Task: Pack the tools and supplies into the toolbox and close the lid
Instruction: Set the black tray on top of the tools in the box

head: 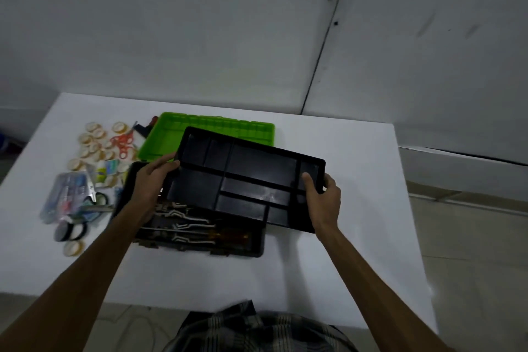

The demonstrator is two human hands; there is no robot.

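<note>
While you hold black divider tray (251,180) above open toolbox (200,234), your left hand (151,177) grips tray's left edge, fingers curled over rim; your right hand (323,191) grips right edge, thumb inside end compartment. Tray tilted, clear of box. Below your left hand: toolbox base on white surface (343,237), holding wrenches and amber-handled screwdrivers (225,236). Beyond both hands: green lid (205,126), laid open. Left of your left hand: tape rolls (94,137), orange scissors (123,143), pouch of pens (68,188), loose on surface.
</note>
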